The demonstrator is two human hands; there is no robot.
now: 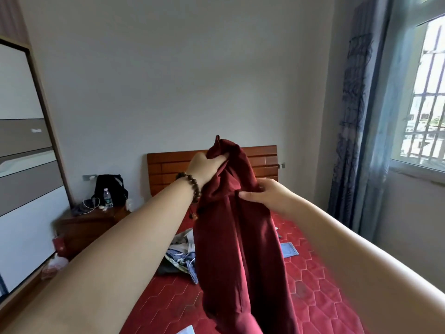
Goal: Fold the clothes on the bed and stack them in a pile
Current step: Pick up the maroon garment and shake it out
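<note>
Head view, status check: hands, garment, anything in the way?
Left hand grips dark red garment at top; right hand pinches it lower. Garment hangs unfolded above bed. Unfolded clothes heap lies beneath.

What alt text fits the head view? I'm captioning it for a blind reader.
A person's left hand and right hand hold a dark red garment up over a red quilted bed. More unfolded clothes lie behind it, near a wooden headboard.

Left hand [204, 166] grips maroon garment [238, 237] top; right hand [267, 196] pinches it; bed [313, 285] below.
</note>
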